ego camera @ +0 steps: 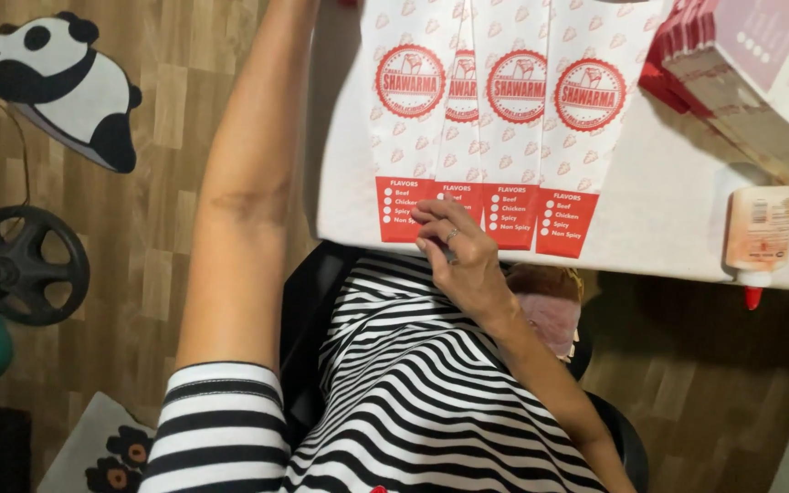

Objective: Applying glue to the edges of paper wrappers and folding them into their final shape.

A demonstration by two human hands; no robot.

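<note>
1. the worktop is white and takes up the upper right of my view; i sit against its near edge in my striped top, with wood-pattern floor to either side.
2. my left arm stretches up along the worktop's left edge and runs out of the top of the view, so the left hand is not visible and i cannot tell what it is doing.
3. a thick stack of flat bags, red along its edges, lies at the top right corner, partly out of view.
4. four paper bags, white with a round red stamp and a red band at the bottom, lie fanned and overlapping in front of me, their red ends hanging just over the near edge.
5. my right hand rests on the red bottom ends of the two bags left of centre, fingers curled and partly closed, tips pressing or pinching the paper edge; i cannot tell whether it has a grip or only lies on top.
6. a glue bottle lies on its side at the right, well apart from my hand, its red tip pointing off the near edge.
7. i judge this to be the lining-up or folding of the bag bottoms; the next move looks to need a firm pinch on one bag end alone, without shifting the overlapping ones beside it.
</note>
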